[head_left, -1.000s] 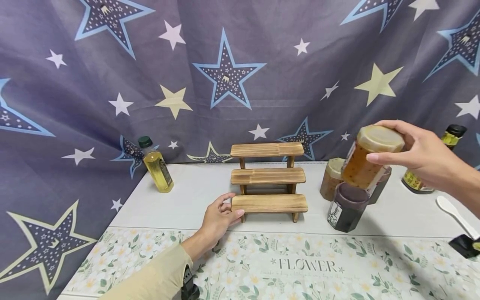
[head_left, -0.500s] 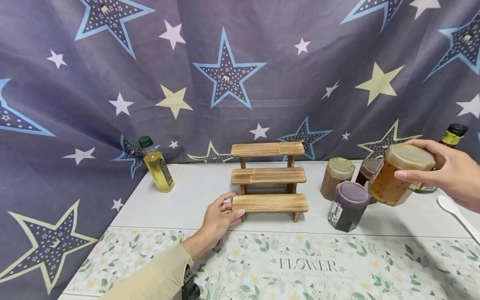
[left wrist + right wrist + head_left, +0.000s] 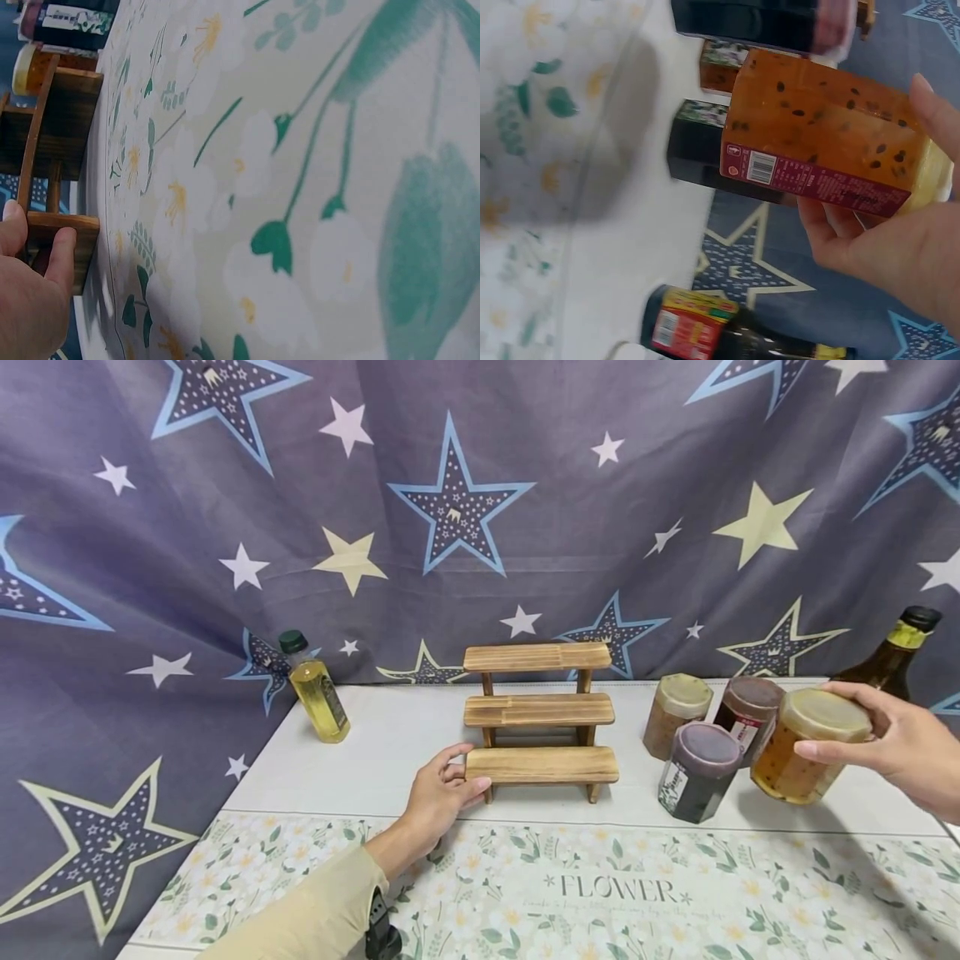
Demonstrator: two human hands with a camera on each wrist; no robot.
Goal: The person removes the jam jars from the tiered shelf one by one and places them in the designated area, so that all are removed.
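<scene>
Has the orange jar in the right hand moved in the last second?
Yes. The orange jar has come down and to the right, from above the dark purple jar to beside it, held in the right hand.

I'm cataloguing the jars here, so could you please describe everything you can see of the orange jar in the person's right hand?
The orange jar is a faceted, clear container of amber-orange preserve flecked with dark seeds, closed by a pale yellowish lid. A dark red label with a white barcode patch runs down one side. The right hand grips it around the lid end, tilted, beside the dark purple jar; whether its base touches the white table is unclear.
</scene>
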